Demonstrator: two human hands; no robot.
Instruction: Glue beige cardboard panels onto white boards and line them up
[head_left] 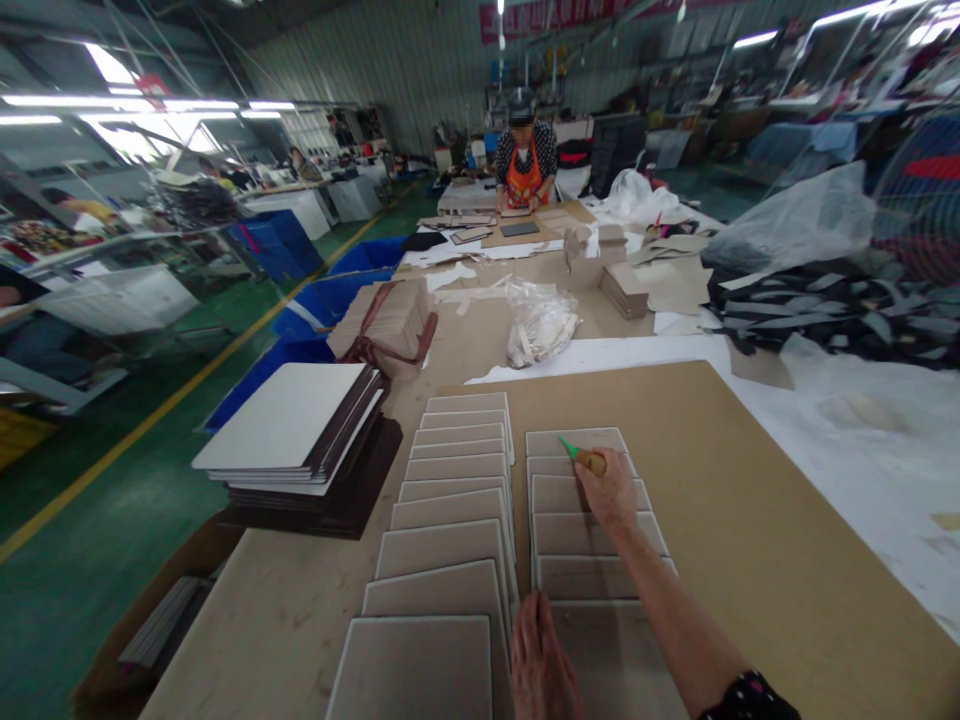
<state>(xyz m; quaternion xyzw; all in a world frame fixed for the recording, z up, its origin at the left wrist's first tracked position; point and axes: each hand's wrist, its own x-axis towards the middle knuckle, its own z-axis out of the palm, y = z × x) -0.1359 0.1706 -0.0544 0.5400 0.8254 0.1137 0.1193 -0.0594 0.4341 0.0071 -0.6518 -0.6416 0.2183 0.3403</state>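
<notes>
My right hand (611,492) is closed around a small brown squeeze bottle with a pointed green nozzle (568,448). The nozzle points away to the left, over the far end of the right row of overlapping beige panels (577,490); whether it touches them I cannot tell. Near the front of that row, my left hand (541,660) lies with fingers stretched out along the panels' left edge. Just left of it runs a second row of overlapping beige panels (412,660) with pale borders.
A stack of white and dark boards (289,420) stands at the left table edge. Behind it is a tied bundle of beige pieces (390,320). A clear plastic bag (536,325) lies farther back. Black strips (832,310) are heaped at right. A person in an orange apron (525,170) works opposite.
</notes>
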